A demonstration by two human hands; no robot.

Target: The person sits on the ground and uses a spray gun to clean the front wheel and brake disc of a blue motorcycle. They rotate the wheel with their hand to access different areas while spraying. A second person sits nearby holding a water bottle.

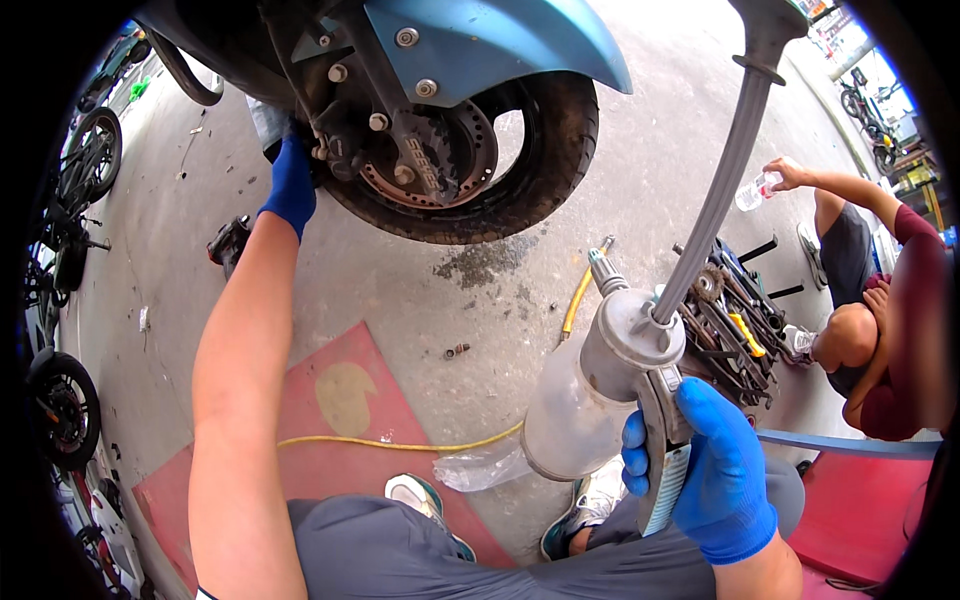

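Observation:
My right hand (722, 470), in a blue glove, is wrapped around the lever handle of a cloudy plastic fluid extractor bottle (572, 405). From the bottle's grey cap a ribbed grey hose (715, 190) rises to a wide grey end piece at the top edge. My left hand (290, 190), also blue-gloved, reaches behind the brake caliper side of a scooter's front wheel (560, 150); its fingers are hidden. Beside that wheel show the brake disc (478, 140), the fork and a blue fender (500, 45). A pale bluish thing (267, 122) lies by my left hand, its kind unclear.
A yellow air hose (400, 443) crosses a red mat (340, 395). Tools fill a rack (735, 320) at right, near a seated person (880, 300) holding a clear bottle (757, 190). A small metal fitting (456, 351) and a black tool (230, 243) lie on the floor. Motorbikes (65, 400) stand left.

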